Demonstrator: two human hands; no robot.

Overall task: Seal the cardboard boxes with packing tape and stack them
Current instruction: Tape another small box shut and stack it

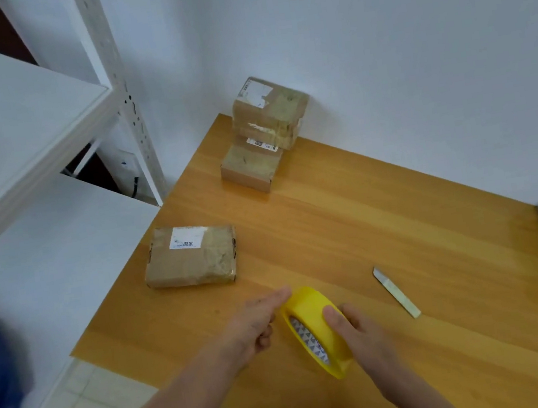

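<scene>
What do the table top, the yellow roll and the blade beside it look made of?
The table top: wood or wood-look laminate, satin sheen, grain streaks. The yellow roll: glossy plastic tape; printed inner core, likely card. The blade: pale, flat, probably metal; too blurred to confirm.

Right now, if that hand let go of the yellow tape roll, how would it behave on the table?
Likely to roll or topple: the right hand holds the yellow tape roll on its round edge, and the wooden table looks smooth. Probably stiff and light, given its hollow core.
</scene>
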